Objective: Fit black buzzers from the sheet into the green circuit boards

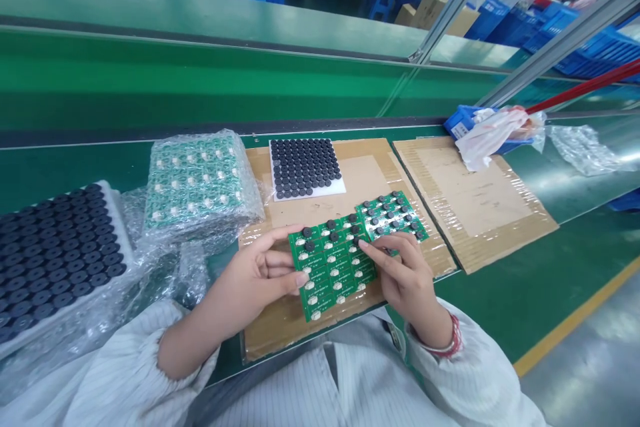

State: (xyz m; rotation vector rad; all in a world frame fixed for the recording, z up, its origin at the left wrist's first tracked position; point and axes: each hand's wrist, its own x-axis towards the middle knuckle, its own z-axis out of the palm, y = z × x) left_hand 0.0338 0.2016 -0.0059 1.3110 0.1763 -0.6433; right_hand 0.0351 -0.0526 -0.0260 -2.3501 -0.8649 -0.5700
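Observation:
My left hand (270,267) grips a green circuit board panel (327,273) by its left edge, thumb on top. Small white connectors dot the panel, and several black round discs (307,232) sit on its far rows. At the panel's right side, the closed fingertips of my right hand (405,267) are on one black disc (356,241). Partly behind that hand lies a second green panel (387,213) bearing black discs. Beyond the panels, a white sheet (341,188) carries rows of the same discs.
Cardboard (275,333) lies under the work, with another cardboard piece (480,213) to the right. Bubble-wrapped boards (195,180) are stacked at left, beside a larger block of black discs (55,253). A blue bin (463,121) with plastic bags stands back right, near a slanting metal post (550,33).

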